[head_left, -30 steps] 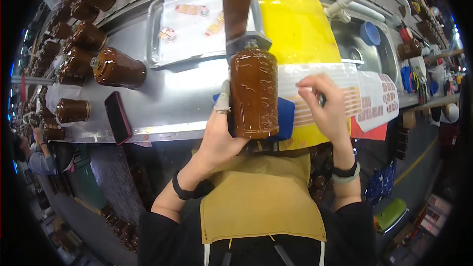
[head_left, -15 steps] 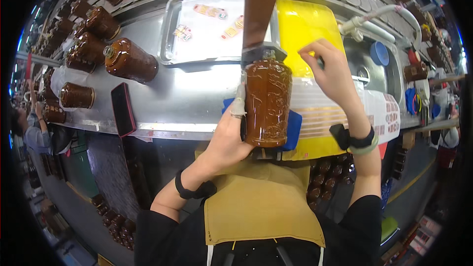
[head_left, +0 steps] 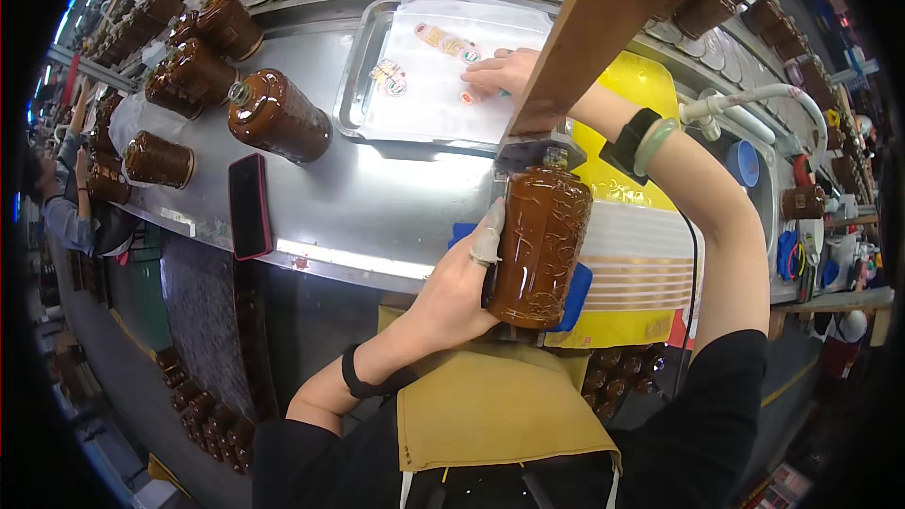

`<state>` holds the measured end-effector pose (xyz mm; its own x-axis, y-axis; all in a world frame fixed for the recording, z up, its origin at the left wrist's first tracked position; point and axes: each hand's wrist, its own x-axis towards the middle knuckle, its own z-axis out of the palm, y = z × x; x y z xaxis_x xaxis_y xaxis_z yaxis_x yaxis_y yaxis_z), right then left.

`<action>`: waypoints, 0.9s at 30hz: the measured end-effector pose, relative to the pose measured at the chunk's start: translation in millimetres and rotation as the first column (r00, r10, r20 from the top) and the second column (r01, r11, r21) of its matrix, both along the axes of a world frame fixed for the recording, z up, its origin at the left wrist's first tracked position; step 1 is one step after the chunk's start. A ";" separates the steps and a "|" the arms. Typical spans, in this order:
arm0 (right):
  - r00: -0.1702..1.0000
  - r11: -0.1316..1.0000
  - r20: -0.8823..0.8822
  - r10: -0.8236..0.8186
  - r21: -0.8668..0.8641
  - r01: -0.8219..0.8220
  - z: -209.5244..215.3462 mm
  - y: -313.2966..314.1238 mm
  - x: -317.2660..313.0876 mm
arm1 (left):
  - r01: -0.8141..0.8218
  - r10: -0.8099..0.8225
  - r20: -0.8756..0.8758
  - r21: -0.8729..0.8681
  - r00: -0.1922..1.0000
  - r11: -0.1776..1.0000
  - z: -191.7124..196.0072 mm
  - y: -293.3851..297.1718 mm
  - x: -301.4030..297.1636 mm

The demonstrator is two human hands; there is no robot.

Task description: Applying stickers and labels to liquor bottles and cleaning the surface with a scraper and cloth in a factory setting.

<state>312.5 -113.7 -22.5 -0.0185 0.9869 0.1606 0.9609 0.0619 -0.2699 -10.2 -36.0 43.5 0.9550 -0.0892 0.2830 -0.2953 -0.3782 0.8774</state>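
My left hand [head_left: 459, 283] grips a brown embossed bottle [head_left: 541, 243] lying lengthwise on a blue pad [head_left: 576, 294] at the near edge of the steel bench, its neck pressed into a metal fixture [head_left: 537, 153]. A white cot covers that hand's forefinger. My right hand [head_left: 500, 73] reaches far forward onto a steel tray [head_left: 351, 94] lined with white paper, fingers resting among several small coloured labels [head_left: 443, 40]. A wooden beam [head_left: 603, 19] hides part of the right hand.
Several brown bottles [head_left: 277, 116] lie on the bench at left, more along the far edge. A dark phone [head_left: 249, 205] lies near the front edge. Yellow sheet [head_left: 650, 94] and a white hose [head_left: 754, 99] sit right. A person [head_left: 57, 198] stands at far left.
My right hand has moved from beside the bottle forward and left onto the tray of labels. The left hand still holds the bottle against the fixture.
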 end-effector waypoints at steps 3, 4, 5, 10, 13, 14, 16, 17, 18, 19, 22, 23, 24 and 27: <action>0.987 0.983 0.149 -0.065 -0.161 0.089 33.7 19.6 -23.3 | -0.065 0.065 0.014 0.039 0.998 0.997 -9.1 2.5 -9.4; 0.987 0.983 0.150 -0.066 -0.161 0.090 31.0 18.1 -20.9 | -0.065 0.064 0.014 0.038 0.998 0.997 -9.3 1.4 -9.0; 0.987 0.979 0.122 -0.108 -0.157 0.127 27.5 16.9 -18.4 | -0.063 0.063 0.024 0.029 0.998 0.998 -9.4 0.4 -8.3; 0.932 0.925 -0.061 -0.357 -0.164 0.343 13.9 -5.6 -16.9 | -0.052 0.051 -0.018 -0.050 0.999 0.997 -5.9 -2.0 -6.1; 0.881 0.862 -0.270 -0.389 0.231 0.452 15.4 -34.1 -23.1 | -0.009 -0.017 -0.184 -0.140 0.983 0.990 -4.8 -1.2 -8.6; 0.797 0.782 -0.364 -0.482 0.232 0.578 45.5 -38.8 -44.7 | -0.014 -0.015 -0.196 -0.144 0.980 0.990 -7.0 0.4 -13.7; 0.788 0.672 -0.259 -0.559 0.415 0.614 85.6 -72.0 -65.1 | -0.028 0.017 -0.152 -0.068 0.988 0.997 -8.2 -1.9 -12.5; 0.754 0.628 -0.277 -0.596 0.425 0.652 105.4 -88.7 -81.8 | -0.030 0.024 -0.158 -0.038 0.987 0.999 -9.0 -4.2 -11.7; 0.730 0.593 -0.303 -0.613 0.435 0.678 122.4 -97.7 -102.2 | -0.030 0.024 -0.163 -0.038 0.986 0.999 -9.5 -4.2 -14.1; 0.692 0.561 -0.359 -0.627 0.408 0.720 135.9 -107.0 -123.5 | -0.040 0.033 -0.170 -0.042 0.985 0.998 -11.4 -4.8 -14.9; 0.599 0.542 -0.452 -0.660 0.265 0.797 178.4 -128.2 -186.7 | -0.069 0.066 -0.154 -0.011 0.986 0.998 -10.9 -8.3 -15.9; 0.575 0.569 -0.551 -0.605 0.206 0.796 187.1 -131.4 -203.9 | -0.057 0.059 -0.094 0.015 0.994 0.998 -14.8 -8.1 -17.2; 0.539 0.600 -0.642 -0.545 0.151 0.786 192.8 -132.5 -218.0 | -0.049 0.051 -0.032 0.042 0.998 0.998 -16.4 -8.3 -19.1; 0.442 0.712 -0.758 -0.479 -0.042 0.701 185.9 -130.9 -237.4 | -0.179 0.145 0.161 0.224 0.976 0.958 -20.1 -11.4 -21.8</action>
